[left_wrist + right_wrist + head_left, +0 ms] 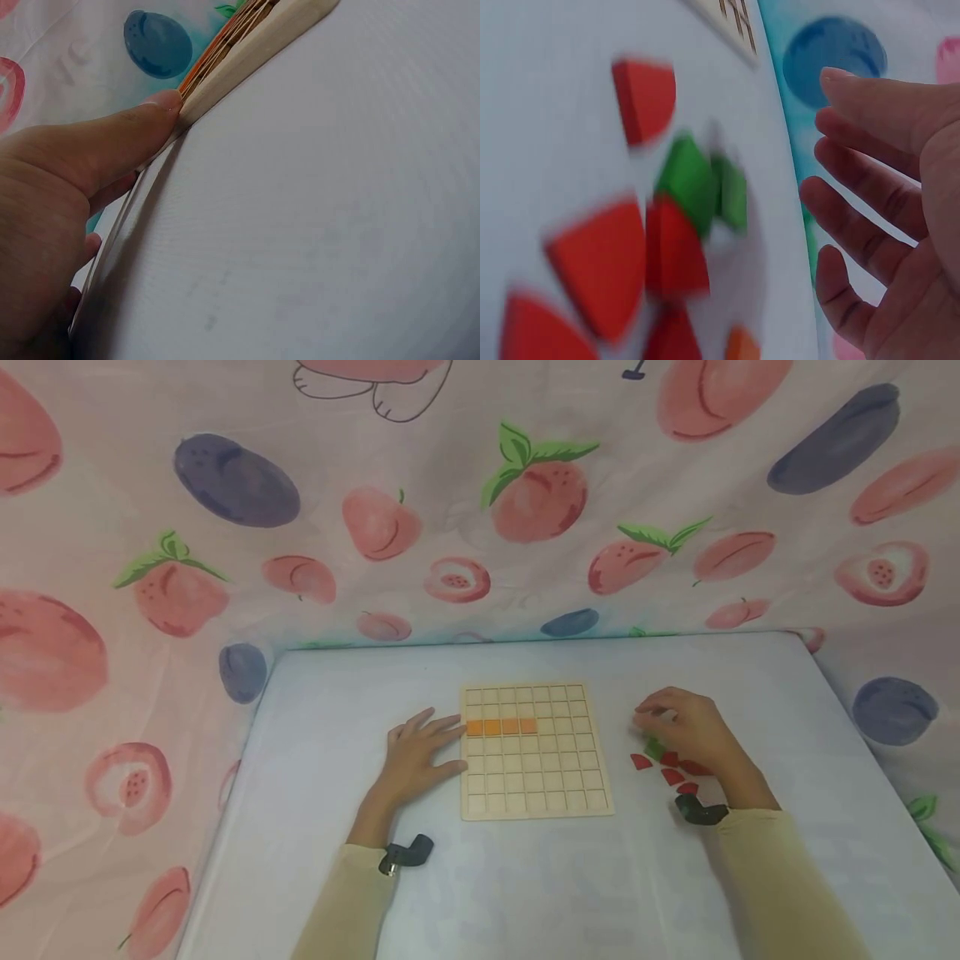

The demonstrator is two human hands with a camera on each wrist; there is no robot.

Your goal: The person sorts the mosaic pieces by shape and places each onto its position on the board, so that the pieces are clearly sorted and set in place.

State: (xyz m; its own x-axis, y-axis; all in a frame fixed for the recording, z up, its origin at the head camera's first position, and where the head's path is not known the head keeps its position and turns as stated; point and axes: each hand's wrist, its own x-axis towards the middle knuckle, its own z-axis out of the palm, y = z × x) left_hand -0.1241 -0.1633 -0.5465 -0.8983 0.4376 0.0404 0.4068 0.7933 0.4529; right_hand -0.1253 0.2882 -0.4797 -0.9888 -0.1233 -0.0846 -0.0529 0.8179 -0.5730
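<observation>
A square wooden grid board (498, 783) lies flat on the table, with several orange square tiles (492, 727) in a row from its left side. My left hand (411, 764) rests at the board's left edge, fingers spread, and its thumb (142, 124) touches the rim in the left wrist view. To the right of the board, my right hand (696, 731) hovers over a loose group of pieces. Its fingers are loosely bent with nothing between them in the right wrist view. Below it lie red fan-shaped pieces (604, 266) and green pieces (688, 184); the hand partly hides them in the head view.
An orange piece (742, 346) shows at the lower edge of the right wrist view. The white table (525, 893) meets a fruit-patterned cloth (450, 460) at its back and sides. Dark cameras are strapped to both wrists.
</observation>
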